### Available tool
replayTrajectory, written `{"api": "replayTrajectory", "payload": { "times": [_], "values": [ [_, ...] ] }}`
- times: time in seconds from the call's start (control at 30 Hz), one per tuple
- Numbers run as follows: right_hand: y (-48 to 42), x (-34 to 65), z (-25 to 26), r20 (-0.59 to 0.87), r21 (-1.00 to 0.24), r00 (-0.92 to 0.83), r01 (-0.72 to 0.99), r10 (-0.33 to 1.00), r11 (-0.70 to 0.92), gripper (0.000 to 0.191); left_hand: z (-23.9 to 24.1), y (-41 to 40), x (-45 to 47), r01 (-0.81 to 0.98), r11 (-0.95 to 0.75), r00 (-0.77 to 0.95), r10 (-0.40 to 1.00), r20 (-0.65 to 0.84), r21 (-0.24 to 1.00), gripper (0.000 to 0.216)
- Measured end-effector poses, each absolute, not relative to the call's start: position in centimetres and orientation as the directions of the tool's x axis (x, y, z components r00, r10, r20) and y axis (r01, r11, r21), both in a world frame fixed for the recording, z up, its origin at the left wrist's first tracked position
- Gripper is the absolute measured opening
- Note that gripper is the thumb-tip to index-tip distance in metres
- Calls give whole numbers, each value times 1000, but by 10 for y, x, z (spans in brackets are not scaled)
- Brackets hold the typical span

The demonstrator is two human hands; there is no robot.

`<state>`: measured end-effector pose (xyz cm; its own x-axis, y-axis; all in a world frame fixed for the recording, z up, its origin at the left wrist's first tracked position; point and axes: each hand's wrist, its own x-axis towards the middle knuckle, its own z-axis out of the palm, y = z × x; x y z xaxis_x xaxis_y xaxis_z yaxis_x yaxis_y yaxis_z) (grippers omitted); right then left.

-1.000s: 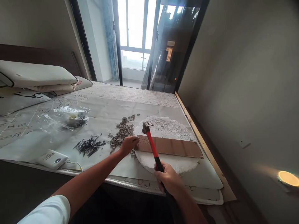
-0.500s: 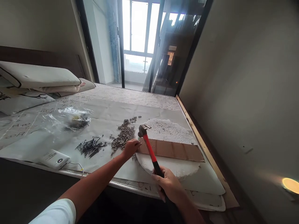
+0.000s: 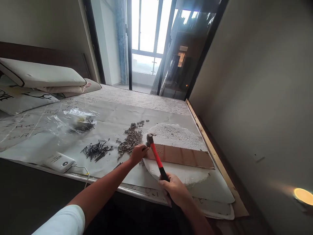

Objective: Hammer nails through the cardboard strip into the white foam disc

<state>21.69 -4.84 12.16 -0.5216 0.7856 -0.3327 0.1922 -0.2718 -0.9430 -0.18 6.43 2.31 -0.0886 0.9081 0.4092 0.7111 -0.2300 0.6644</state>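
My right hand (image 3: 174, 189) is wrapped round the black grip of a claw hammer (image 3: 157, 156) with a red shaft. The hammer's metal head is raised just over the left end of a brown board (image 3: 187, 156). Close under it, my left hand (image 3: 138, 154) pinches what looks like a dark nail at that end; most of it is hidden by the fingers. Small dots or holes mark the board near there. The board lies across a white round slab (image 3: 176, 135) with a rough, crumbly surface. Left of my left hand is a pile of black nails (image 3: 96, 150).
Grey rubble (image 3: 130, 138) lies beside the slab. A clear plastic bag (image 3: 83, 124) with dark contents and a white power bank (image 3: 60, 162) with a cable sit on the grey sheet (image 3: 117, 114) over the bed. Folded bedding (image 3: 46, 75) is at left; a wooden rail (image 3: 207, 142) runs along the right.
The hammer head has turned slightly and stays above the board's left end. My left hand keeps its pinch there. The whole view has shifted a little.
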Motion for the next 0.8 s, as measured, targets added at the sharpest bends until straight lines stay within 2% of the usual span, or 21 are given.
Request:
{"api": "replayTrajectory", "payload": {
  "times": [0.2, 0.4, 0.57, 0.7, 0.8],
  "values": [
    [-49, 217, 126, -270, -963, -525, 149, 807, -225, 9, 21, 63, -3, 709, -251, -58, 911, 408, 660, 23],
    [-46, 217, 122, -331, -943, -546, 215, 769, -253, 6, 21, 63, -2, 703, -253, -55, 913, 405, 665, 21],
    [-48, 219, 126, -267, -963, -500, 120, 824, -239, 8, 18, 64, -2, 675, -270, -62, 907, 417, 686, 18],
    [-47, 217, 124, -355, -934, -480, 220, 802, -281, 5, 17, 65, -4, 686, -259, -61, 911, 408, 680, 18],
    [-48, 218, 126, -333, -940, -467, 239, 819, -246, 5, 18, 64, -4, 698, -265, -47, 910, 411, 666, 20]
  ]
}}
